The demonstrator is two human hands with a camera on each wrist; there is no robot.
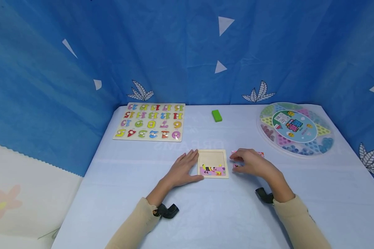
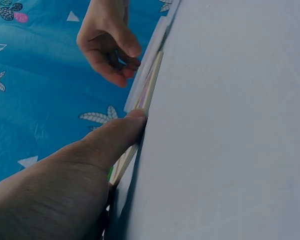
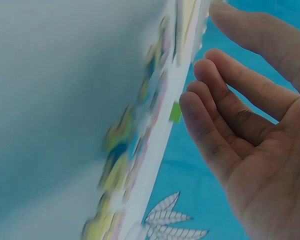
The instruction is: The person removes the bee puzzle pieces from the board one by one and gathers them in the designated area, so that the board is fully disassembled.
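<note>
A small square wooden puzzle board [image 1: 211,155] lies at mid-table, with bee-picture pieces [image 1: 212,169] filling its lower part. My left hand [image 1: 182,169] rests along the board's left side, fingers extended and the thumb near its lower corner. In the left wrist view that thumb [image 2: 122,132] touches the board's edge. To the board's right hovers my right hand [image 1: 253,162], fingers slightly bent, thumb apart, nothing between them. Loose pink puzzle pieces [image 1: 261,154] lie beneath and around it, partly hidden. Several colourful pieces [image 3: 117,170] appear blurred in the right wrist view.
A wooden number board [image 1: 148,121] lies at the back left. Behind the puzzle board is a green block [image 1: 216,116]. A round clear case of coloured beads [image 1: 295,129] occupies the back right. Blue curtains [image 1: 187,52] border the white table [image 1: 205,214].
</note>
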